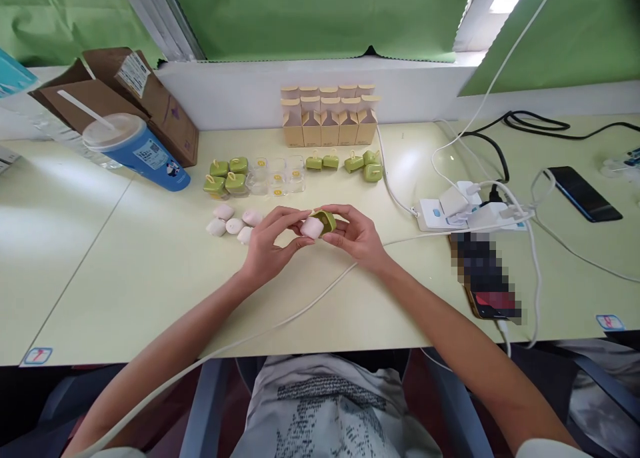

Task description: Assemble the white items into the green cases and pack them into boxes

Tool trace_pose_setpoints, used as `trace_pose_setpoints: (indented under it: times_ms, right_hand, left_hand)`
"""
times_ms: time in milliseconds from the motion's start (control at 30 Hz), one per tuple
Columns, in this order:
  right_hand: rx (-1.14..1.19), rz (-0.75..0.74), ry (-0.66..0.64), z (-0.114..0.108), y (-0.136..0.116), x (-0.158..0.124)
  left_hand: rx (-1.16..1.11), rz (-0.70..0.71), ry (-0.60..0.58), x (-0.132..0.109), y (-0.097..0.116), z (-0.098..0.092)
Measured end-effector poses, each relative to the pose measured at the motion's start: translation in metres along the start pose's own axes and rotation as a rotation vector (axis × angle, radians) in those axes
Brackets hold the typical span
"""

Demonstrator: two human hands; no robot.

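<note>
My left hand (273, 241) pinches a small white rounded piece (312, 228) between thumb and fingers. My right hand (356, 235) grips a green case (326, 219) pressed against that white piece, above the table's middle. Several more white pieces (231, 222) lie just left of my left hand. Behind them stand green cases in clear boxes (227, 176), empty clear boxes (277, 176) and loose green cases (364, 165).
A row of tan cartons (327, 121) stands at the back wall. A blue cup (137, 148) and a brown cardboard box (135, 88) are at the left. A power strip (465, 208) with chargers, cables and a black phone (583, 193) lie at the right.
</note>
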State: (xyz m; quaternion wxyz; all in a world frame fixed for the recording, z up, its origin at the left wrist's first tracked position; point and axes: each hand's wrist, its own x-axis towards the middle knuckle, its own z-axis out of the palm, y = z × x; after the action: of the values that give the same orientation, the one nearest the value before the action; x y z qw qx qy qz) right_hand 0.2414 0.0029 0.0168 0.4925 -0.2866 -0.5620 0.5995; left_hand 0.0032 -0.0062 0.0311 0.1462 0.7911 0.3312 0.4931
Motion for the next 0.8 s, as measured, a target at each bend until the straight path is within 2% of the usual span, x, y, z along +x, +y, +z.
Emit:
trace_pose_setpoints:
  times_ms: [200,400,500,667,800]
  right_hand:
    - [-0.035,-0.02,0.024,0.0037,0.0015,-0.0004]
    - [-0.085,-0.076,0.075,0.0034,0.0003,-0.0011]
    - [-0.091,-0.09,0.046,0.0027,-0.0017,-0.0018]
    - [-0.161,-0.147,-0.003,0.0026,-0.002,-0.0021]
    - [-0.223,-0.198,-0.004,0.0025,-0.0013,-0.0031]
  left_hand:
    - [0.006,-0.084,0.068,-0.0048,0.0043,0.0046]
    - [-0.121,-0.155,0.043,-0.0075,0.0048,0.0069]
    - [-0.126,-0.182,0.043,-0.0068,0.0035,0.0057]
    - [-0.087,-0.142,0.052,-0.0035,0.0023,0.0019]
    - [-0.118,-0.201,0.037,-0.0022,0.0021,0.0013]
